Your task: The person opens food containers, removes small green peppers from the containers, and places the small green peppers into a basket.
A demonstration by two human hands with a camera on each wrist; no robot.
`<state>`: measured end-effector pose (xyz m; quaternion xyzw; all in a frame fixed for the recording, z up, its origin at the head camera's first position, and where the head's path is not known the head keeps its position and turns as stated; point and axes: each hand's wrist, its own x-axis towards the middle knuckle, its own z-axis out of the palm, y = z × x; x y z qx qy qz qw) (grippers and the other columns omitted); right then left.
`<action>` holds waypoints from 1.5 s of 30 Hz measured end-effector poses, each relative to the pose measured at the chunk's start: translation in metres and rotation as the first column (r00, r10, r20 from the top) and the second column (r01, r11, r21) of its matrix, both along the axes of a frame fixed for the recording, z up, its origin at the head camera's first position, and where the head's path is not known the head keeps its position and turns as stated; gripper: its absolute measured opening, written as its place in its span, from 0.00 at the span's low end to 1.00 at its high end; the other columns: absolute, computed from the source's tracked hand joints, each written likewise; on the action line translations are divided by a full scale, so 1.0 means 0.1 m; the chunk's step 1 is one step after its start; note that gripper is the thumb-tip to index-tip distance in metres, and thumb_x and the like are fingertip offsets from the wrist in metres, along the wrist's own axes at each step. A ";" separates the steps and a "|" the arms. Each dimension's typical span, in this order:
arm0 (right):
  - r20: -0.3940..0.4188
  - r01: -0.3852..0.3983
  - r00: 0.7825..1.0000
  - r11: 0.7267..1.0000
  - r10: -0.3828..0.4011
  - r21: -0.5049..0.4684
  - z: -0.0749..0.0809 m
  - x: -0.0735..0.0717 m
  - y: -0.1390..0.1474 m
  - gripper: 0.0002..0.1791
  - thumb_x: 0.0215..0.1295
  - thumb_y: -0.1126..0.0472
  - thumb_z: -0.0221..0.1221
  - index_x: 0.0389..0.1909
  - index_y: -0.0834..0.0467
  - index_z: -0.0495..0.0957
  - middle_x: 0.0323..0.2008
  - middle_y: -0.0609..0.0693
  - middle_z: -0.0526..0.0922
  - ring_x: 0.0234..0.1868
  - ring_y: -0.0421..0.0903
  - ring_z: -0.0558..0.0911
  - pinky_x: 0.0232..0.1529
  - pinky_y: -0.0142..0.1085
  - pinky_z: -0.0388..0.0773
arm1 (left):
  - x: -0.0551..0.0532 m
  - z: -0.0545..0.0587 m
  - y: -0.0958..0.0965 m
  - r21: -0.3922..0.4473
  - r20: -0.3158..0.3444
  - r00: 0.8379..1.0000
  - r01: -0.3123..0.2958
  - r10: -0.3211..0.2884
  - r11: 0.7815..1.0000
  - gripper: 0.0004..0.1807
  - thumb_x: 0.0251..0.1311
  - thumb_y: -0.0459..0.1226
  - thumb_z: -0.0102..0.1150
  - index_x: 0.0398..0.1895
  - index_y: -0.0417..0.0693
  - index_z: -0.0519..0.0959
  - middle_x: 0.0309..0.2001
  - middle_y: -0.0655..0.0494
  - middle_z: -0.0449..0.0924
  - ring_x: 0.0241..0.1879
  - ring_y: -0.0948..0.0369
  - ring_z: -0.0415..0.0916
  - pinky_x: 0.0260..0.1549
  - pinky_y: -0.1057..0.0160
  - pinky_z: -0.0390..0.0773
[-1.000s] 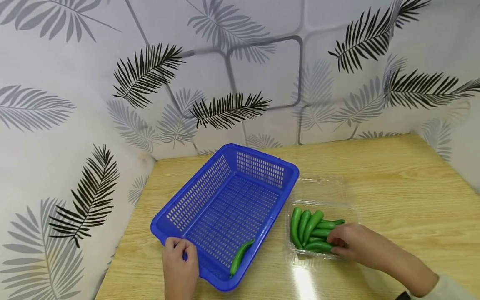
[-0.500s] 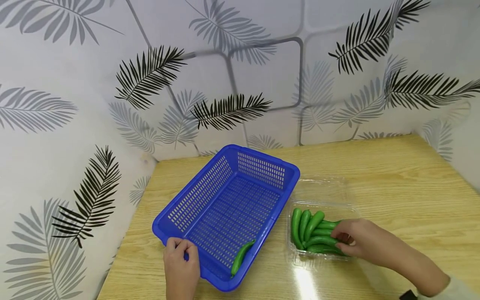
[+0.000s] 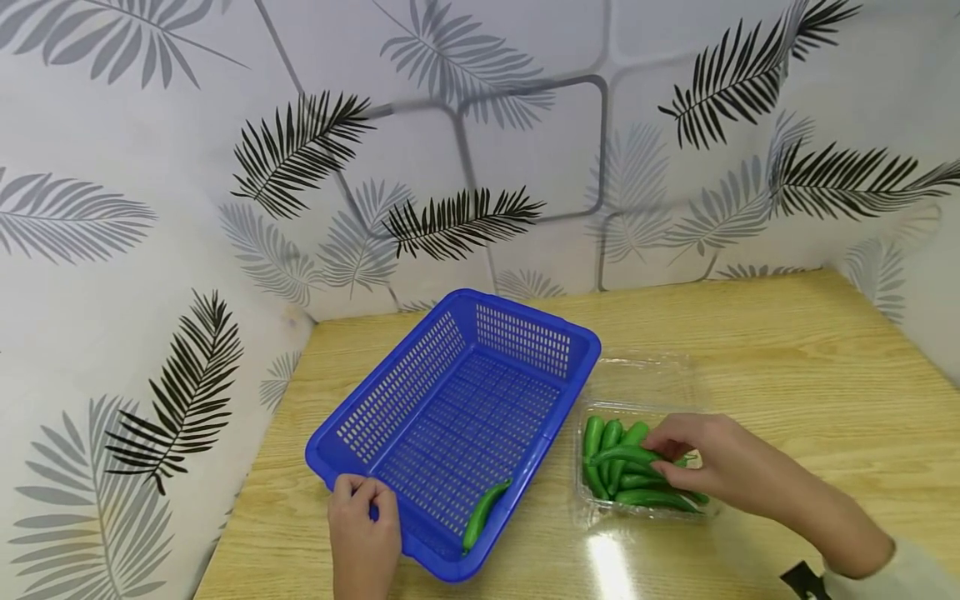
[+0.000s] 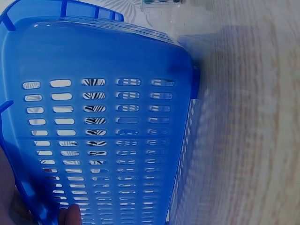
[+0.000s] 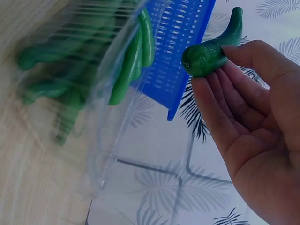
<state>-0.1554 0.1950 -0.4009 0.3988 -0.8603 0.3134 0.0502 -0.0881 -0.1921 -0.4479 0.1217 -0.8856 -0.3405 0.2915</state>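
Green and glossy, one pepper [image 3: 624,455] has just risen above the other peppers [image 3: 654,498] in the plastic box [image 3: 641,408] at right, pinched in your right grip [image 3: 705,454], so it seems freed; your left grip [image 3: 365,521] clasps the blue basket [image 3: 450,417] by its near rim (a single pepper [image 3: 482,518] lies inside).

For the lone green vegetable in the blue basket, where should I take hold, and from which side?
Take the green vegetable across the middle of its body, probably from straight above. It is slender and slightly curved, lying lengthwise close to the right side of the blue basket, so a sideways approach from there would likely be cramped, while its top is uncovered.
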 end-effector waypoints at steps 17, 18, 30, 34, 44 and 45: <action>-0.129 -0.167 0.980 0.981 0.154 -0.103 0.25 -0.03 -0.62 0.12 0.54 0.66 0.63 0.38 0.48 0.79 0.33 0.35 0.76 0.32 0.30 0.76 0.31 0.25 0.74 | 0.02 -0.02 -0.02 0.000 -0.012 1.000 0.002 -0.002 1.000 0.14 0.53 0.26 0.49 0.13 0.46 0.73 0.28 0.55 0.64 0.31 0.57 0.63 0.33 0.58 0.62; -0.138 -0.181 0.976 0.978 0.167 -0.102 0.26 -0.03 -0.65 0.12 0.54 0.66 0.63 0.38 0.48 0.79 0.32 0.35 0.75 0.31 0.31 0.75 0.30 0.25 0.73 | 0.02 -0.03 -0.02 -0.001 -0.020 1.000 0.004 -0.004 1.000 0.14 0.53 0.26 0.49 0.13 0.46 0.74 0.28 0.55 0.64 0.31 0.57 0.63 0.33 0.57 0.62; -0.234 -0.280 0.935 0.960 0.266 -0.028 0.33 -0.03 -1.07 0.09 0.54 0.65 0.62 0.36 0.51 0.80 0.32 0.38 0.77 0.29 0.32 0.72 0.29 0.21 0.68 | 0.02 -0.03 -0.05 0.013 -0.010 1.000 -0.006 0.006 1.000 0.12 0.54 0.28 0.49 0.14 0.45 0.74 0.28 0.55 0.65 0.31 0.58 0.63 0.32 0.59 0.62; -0.286 -0.306 0.913 0.952 0.290 -0.011 0.34 -0.05 -1.21 0.09 0.53 0.64 0.62 0.36 0.53 0.80 0.32 0.39 0.77 0.30 0.33 0.74 0.31 0.19 0.68 | 0.02 -0.04 -0.06 0.010 -0.024 1.000 -0.005 0.005 1.000 0.13 0.53 0.27 0.50 0.14 0.46 0.74 0.28 0.56 0.64 0.30 0.59 0.62 0.32 0.59 0.62; -0.291 -0.347 0.895 0.938 0.337 0.021 0.24 -0.13 -1.45 0.09 0.54 0.64 0.60 0.38 0.57 0.79 0.35 0.43 0.78 0.36 0.35 0.75 0.40 0.23 0.70 | 0.00 -0.03 -0.03 0.034 0.021 1.000 0.002 -0.002 0.999 0.12 0.54 0.28 0.49 0.16 0.44 0.75 0.30 0.55 0.64 0.32 0.58 0.61 0.34 0.58 0.62; -0.277 -0.346 0.899 0.938 0.340 0.028 0.23 -0.14 -1.47 0.09 0.55 0.64 0.60 0.38 0.57 0.79 0.35 0.43 0.78 0.36 0.35 0.75 0.40 0.23 0.70 | 0.00 -0.03 -0.03 0.034 0.025 1.000 0.001 -0.001 0.999 0.12 0.54 0.28 0.49 0.16 0.44 0.75 0.30 0.56 0.64 0.32 0.59 0.61 0.34 0.58 0.62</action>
